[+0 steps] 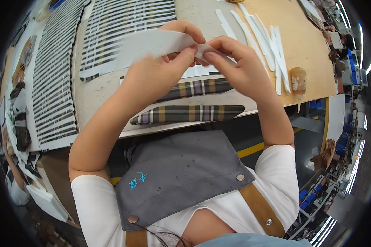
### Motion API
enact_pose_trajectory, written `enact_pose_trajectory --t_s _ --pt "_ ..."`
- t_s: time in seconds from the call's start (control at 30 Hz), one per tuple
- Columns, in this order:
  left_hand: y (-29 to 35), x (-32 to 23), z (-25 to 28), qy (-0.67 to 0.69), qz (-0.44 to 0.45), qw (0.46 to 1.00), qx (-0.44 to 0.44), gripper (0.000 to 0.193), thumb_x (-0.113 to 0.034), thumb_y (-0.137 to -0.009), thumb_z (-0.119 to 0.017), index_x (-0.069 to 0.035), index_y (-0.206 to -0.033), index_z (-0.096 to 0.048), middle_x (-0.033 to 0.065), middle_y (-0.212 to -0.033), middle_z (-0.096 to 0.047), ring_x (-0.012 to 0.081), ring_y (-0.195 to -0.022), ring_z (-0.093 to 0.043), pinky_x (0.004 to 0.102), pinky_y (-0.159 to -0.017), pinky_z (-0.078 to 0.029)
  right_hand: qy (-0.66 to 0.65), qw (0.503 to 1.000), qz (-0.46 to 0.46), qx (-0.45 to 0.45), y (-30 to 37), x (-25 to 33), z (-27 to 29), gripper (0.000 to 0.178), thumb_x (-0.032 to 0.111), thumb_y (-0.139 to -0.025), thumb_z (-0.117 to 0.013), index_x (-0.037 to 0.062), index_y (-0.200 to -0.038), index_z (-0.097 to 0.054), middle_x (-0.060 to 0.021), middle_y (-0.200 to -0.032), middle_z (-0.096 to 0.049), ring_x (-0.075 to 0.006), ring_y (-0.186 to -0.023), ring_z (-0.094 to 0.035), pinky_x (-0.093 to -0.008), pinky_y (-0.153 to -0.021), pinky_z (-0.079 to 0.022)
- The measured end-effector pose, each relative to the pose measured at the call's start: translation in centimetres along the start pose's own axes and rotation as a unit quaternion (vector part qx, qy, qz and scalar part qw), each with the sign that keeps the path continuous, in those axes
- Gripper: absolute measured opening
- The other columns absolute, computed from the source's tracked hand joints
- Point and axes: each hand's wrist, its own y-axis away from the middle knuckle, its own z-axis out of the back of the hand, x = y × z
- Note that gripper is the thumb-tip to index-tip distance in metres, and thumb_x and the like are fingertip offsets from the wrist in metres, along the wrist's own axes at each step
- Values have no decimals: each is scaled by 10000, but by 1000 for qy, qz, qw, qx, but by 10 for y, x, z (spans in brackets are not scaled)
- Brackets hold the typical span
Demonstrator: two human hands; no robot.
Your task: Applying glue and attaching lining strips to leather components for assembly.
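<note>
Above the table, my left hand [158,76] grips a white strip of thin sheet material [146,43], whose wide end fans out to the left and is smeared by motion. My right hand [245,68] pinches the narrow right end of it between thumb and forefinger. The fingertips of both hands nearly meet there. I cannot tell whether it is one strip or several layers. Below my hands, at the table's near edge, lies a curved plaid fabric piece [189,114]. Just behind it rests a second plaid piece [198,88], partly covered by my left wrist.
Rows of dark plaid pieces with white strips [55,82] cover the table's left, and another such batch [132,18] lies behind my left hand. Loose white strips [272,53] are scattered at the right. Beside them a glue bottle [299,82] stands nozzle down near the edge.
</note>
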Motion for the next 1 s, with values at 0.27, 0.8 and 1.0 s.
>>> enact_pose_trajectory --t_s 0.27,0.8,1.0 --pt "66 19 48 47 120 984 -121 83 -33 -897 -530 -10 -960 -579 40 -881 -589 74 -678 -565 208 -613 -481 5 989 -109 99 19 -24 -11 157 124 -900 -543 -3 -969 -604 -119 -741 -613 -195 -629 -554 -307 -603 -442" --pt "101 32 36 -320 183 927 -67 100 -39 -835 -590 -24 -924 -547 98 -857 -642 214 -534 -510 317 -553 -430 185 959 -81 198 22 -40 -41 189 231 -866 -609 44 -860 -591 -152 -723 -638 -322 -656 -612 -383 -604 -455" --pt "104 43 35 -336 147 927 -80 100 -30 -821 -604 -17 -910 -562 48 -798 -612 132 -517 -434 268 -523 -390 213 953 -74 202 21 -37 -43 181 222 -867 -605 45 -857 -571 -141 -692 -624 -326 -652 -607 -399 -592 -447"
